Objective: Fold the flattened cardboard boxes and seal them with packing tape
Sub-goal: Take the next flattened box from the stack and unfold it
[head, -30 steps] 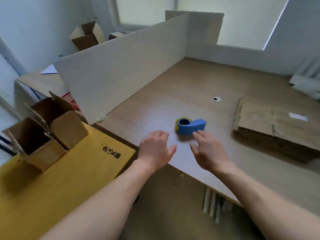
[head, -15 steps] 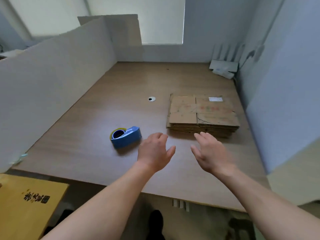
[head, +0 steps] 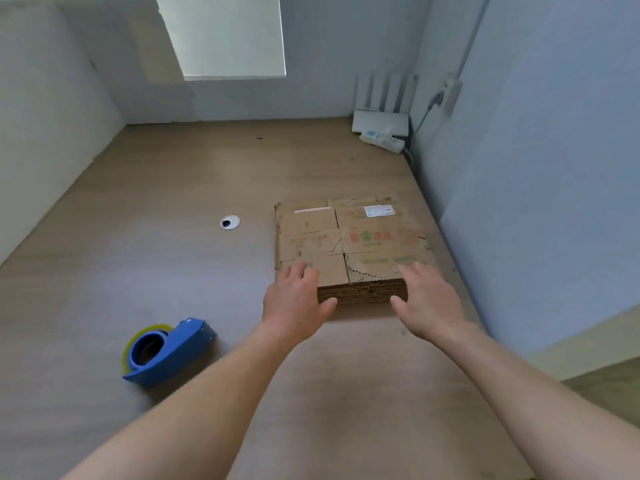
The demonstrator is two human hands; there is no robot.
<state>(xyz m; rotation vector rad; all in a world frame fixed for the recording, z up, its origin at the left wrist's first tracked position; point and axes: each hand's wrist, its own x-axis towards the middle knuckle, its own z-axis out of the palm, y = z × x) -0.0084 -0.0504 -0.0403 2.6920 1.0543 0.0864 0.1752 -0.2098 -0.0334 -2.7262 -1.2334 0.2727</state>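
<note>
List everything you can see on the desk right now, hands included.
table: one, light wood, fills the view
cardboard pile: one stack of flattened boxes, brown, right of centre, near the right wall
tape dispenser: one, blue with a yellowish roll, near left, apart from the pile
cable hole: one, silver rim, left of the pile
router: one, white, far right corner, aerials upright
white box: one, just in front of the router; maybe a power strip
partition: one, white, along the left edge
left hand: one, bare, fingers straight, at the pile's near left corner
right hand: one, bare, fingers straight, at the near right corner
</note>
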